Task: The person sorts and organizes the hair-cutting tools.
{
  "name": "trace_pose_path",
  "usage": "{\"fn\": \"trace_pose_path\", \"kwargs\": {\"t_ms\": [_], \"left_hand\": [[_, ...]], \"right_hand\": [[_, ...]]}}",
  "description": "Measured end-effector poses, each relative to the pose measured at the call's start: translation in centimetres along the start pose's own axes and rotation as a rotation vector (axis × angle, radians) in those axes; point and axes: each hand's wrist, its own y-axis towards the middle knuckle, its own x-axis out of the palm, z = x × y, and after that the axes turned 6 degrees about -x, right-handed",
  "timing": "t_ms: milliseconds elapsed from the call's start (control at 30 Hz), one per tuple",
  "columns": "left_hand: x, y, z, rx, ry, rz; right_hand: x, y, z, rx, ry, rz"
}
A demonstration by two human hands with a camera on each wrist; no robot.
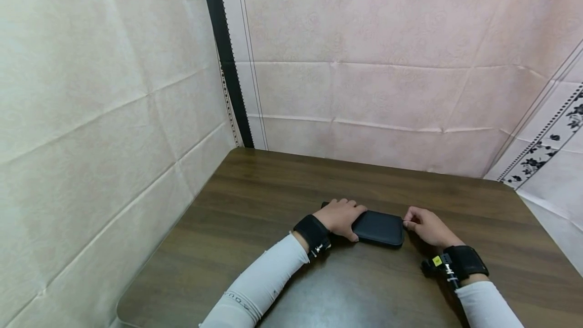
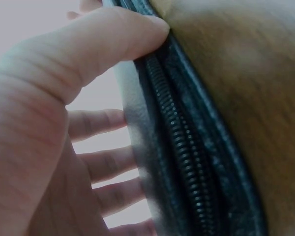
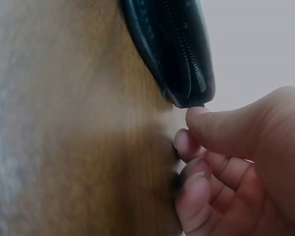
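Observation:
A black zip wallet lies flat on the brown wooden table. My left hand grips its left part from above. The thumb presses on the near edge beside the zipper teeth in the left wrist view, while the fingers reach across the top face. At the wallet's right end, my right hand pinches with thumb and forefinger. In the right wrist view a small dark zipper pull shows at the thumb tip, mostly hidden. Zipper teeth run along the wallet's side there.
The wooden table has rounded corners. Pale creased cloth hangs behind it and along the left side. Both wrists carry black straps with small devices, and white sleeves cover the forearms.

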Motion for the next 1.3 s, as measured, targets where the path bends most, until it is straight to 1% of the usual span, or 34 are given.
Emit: {"fn": "trace_pose_path", "kwargs": {"t_ms": [267, 600, 733, 967, 1300], "left_hand": [[0.1, 0.0, 0.0, -0.004, 0.002, 0.001], [0.2, 0.0, 0.0, -0.007, 0.008, 0.009], [0.1, -0.1, 0.0, -0.006, 0.007, 0.006], [0.1, -0.2, 0.1, -0.007, 0.004, 0.004], [0.3, 0.0, 0.1, -0.011, -0.003, 0.004]], "right_hand": [[-0.2, -0.5, -0.2, 0.021, 0.044, -0.016], [-0.4, -1.1, -0.1, 0.027, 0.056, -0.034], [-0.5, -1.1, -0.1, 0.031, 0.05, -0.039], [-0.3, -1.2, 0.2, 0.015, 0.01, -0.038], [-0.3, -1.5, 0.4, -0.004, -0.016, -0.029]]}}
